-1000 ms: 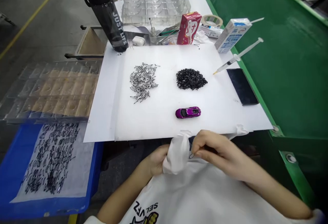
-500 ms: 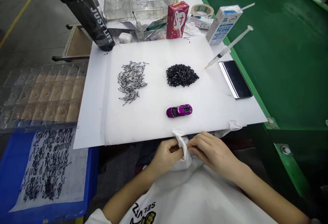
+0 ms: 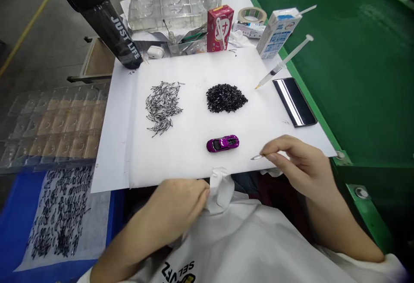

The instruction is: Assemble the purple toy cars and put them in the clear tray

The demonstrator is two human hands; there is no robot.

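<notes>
My right hand [image 3: 302,162] pinches a small silvery pointed piece [image 3: 257,157] between thumb and fingertips, over the board's front right edge. What kind of piece it is, I cannot tell. With curled fingers, my left hand [image 3: 179,203] is at the front edge beside a crumpled white cloth [image 3: 221,190]; whatever it may hold is hidden. A purple toy car [image 3: 223,143] sits on the white board [image 3: 194,162] between and beyond both hands. Behind it lie a heap of small black pieces [image 3: 226,98] and, further left, a pile of thin black curved strands [image 3: 164,106].
A syringe [image 3: 280,65] and a phone [image 3: 295,102] lie at the right. Along the back stand a dark bottle [image 3: 110,28], a red box [image 3: 220,28], a white carton [image 3: 278,33] and clear trays [image 3: 174,2]. A blue bin [image 3: 16,214] is lower left.
My hands have separated from the white cloth. The right moved right and up onto the board, now with the pointed piece showing; the left moved left. The view shifted slightly.
</notes>
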